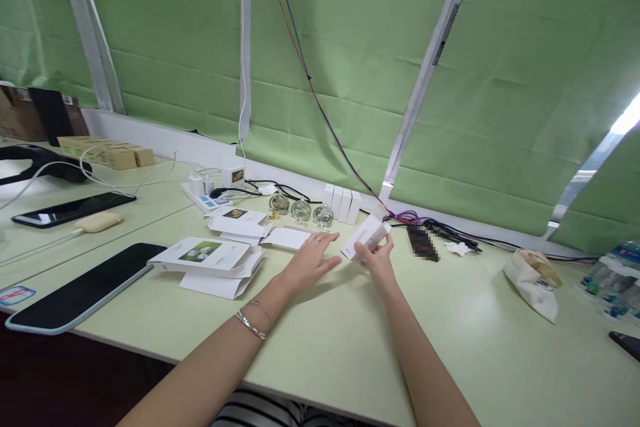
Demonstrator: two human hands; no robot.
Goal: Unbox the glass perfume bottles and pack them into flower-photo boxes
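My right hand (376,259) is closed round a small white box (367,237) with printing on its side, held tilted above the table. To the left of it, my left hand (311,260) has its fingers apart and holds nothing. Beside that hand lie flattened white cartons (287,237), one nearer stack (213,255) bearing a green picture. Behind the hands stand three round glass bottles (301,211) in a row. Several slim white boxes (343,203) stand upright just right of the bottles.
On the left lie a large dark-screened device (90,287), a second phone-like device (75,208) and a power strip (200,197) with plugs. Cables (445,230) run along the wall. A cloth pouch (533,280) and water bottles (617,273) sit at right.
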